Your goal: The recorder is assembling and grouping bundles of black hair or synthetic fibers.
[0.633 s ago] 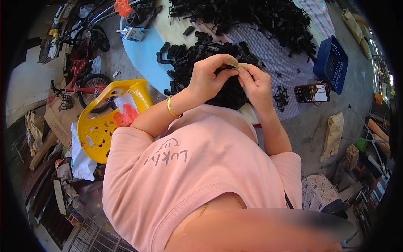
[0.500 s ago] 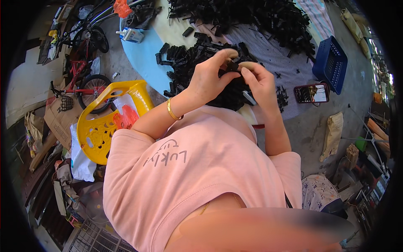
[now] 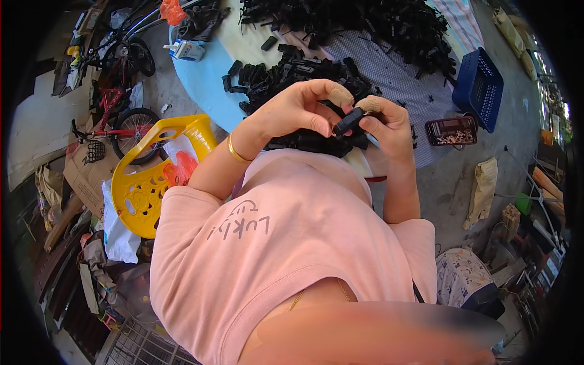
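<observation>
A small black plastic part [image 3: 348, 122] is held above the near side of the table, tilted between both hands. My right hand [image 3: 392, 128] pinches its right end between thumb and forefinger. My left hand [image 3: 298, 112] curls round from the other side, its thumb tip at the part's lower left end; its other fingertips are partly hidden. Tan wraps cover fingertips on both hands. Below and beyond the hands lies a near heap of similar black parts [image 3: 267, 82]. A larger heap of black pieces [image 3: 389, 30] spreads over the far side of the table.
The cloth-covered table [image 3: 198, 82] carries a small carton [image 3: 185, 50] at its left edge. A blue plastic basket [image 3: 477, 91] and a phone [image 3: 451, 131] are on the right. A yellow chair [image 3: 137, 207] stands left, with a red bicycle [image 3: 112, 112] behind it.
Both hands have come slightly nearer to me and the black part has turned, showing more of its length. The left fingers have opened wider round it. The phone's screen picture has changed.
</observation>
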A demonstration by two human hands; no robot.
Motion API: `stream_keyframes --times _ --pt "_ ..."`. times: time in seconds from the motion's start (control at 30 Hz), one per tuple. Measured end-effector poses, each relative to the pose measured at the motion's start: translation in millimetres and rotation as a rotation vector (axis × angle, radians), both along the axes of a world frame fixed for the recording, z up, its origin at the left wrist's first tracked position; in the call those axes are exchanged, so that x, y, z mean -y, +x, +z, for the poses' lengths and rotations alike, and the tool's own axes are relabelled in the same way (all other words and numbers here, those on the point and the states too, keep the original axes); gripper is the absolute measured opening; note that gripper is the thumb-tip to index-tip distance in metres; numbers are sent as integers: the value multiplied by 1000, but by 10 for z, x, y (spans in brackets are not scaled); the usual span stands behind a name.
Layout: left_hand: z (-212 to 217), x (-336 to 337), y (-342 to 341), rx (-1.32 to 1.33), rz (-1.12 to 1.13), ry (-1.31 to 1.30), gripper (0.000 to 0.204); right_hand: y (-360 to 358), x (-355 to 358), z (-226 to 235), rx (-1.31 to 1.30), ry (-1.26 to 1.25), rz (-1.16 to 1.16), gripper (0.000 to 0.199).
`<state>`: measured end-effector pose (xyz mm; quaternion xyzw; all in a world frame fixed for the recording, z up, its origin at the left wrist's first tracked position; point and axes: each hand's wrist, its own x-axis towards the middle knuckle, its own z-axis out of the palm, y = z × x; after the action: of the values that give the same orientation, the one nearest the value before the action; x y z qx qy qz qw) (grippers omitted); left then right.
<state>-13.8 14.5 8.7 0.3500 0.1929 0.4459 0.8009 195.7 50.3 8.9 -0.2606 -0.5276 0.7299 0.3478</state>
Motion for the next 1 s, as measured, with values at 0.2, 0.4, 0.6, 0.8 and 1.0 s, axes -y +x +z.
stream_keyframes --times 0.2,0.4,0.6,0.8,1.0 --pt "-46 78 72 -64 -40 -260 27 -16 -77 38 165 334 112 13" --pt "0 81 87 -294 153 -226 16 -174 101 -4 239 182 -193 17" --pt "2 160 206 -481 497 20 17 -245 182 52 434 346 -187 15" --pt "41 181 204 -687 546 181 29 -245 187 116 437 349 -191 13" --pt "100 194 177 -686 470 122 26 -223 168 117 415 356 -159 13"
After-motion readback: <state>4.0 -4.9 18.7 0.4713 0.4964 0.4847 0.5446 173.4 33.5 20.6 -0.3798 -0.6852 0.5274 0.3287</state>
